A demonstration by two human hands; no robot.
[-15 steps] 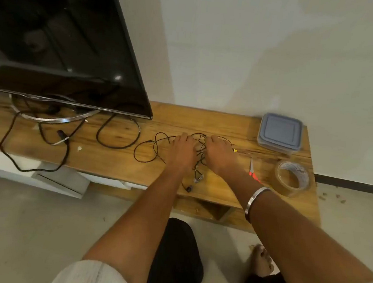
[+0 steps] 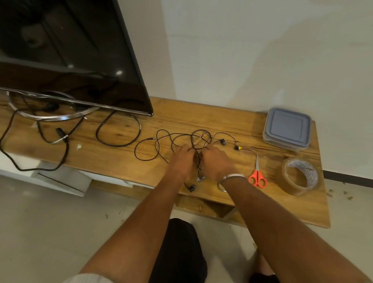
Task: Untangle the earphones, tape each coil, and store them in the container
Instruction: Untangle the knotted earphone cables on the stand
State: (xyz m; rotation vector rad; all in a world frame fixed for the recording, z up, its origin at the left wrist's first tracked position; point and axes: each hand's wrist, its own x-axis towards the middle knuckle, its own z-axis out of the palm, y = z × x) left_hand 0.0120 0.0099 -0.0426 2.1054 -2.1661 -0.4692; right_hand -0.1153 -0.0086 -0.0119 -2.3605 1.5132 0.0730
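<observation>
Left hand: the left hand (image 2: 180,161) lies on the wooden surface (image 2: 115,157) at the middle of the tangle, fingers curled down onto the earphones (image 2: 187,141); its grip closes on the black wires where they bunch together.
Right hand: the right hand (image 2: 216,161) sits just beside the left, almost touching it, with a metal bracelet (image 2: 232,176) at the wrist; its fingers are curled into the same knot and pinch the wires.
Earphones: a loose tangle of thin black wire spread on the surface, with loops reaching left and back from the hands. One earbud (image 2: 222,142) lies beyond the right hand, a yellow-tipped piece (image 2: 237,148) lies to its right, and another earbud (image 2: 191,188) hangs near the front edge below the hands.
Container: a grey lidded container (image 2: 287,129) stands at the back right corner of the surface, lid on, well apart from the hands.
Tape: a roll of clear tape (image 2: 301,174) lies in front of the container, near the right end.
Scissors: orange-handled scissors (image 2: 257,174) lie between the right hand and the tape, blades pointing away from the person.
Left side: a dark television (image 2: 61,38) stands on a metal ring base (image 2: 51,117), with thicker black cables (image 2: 118,132) trailing over the surface.
</observation>
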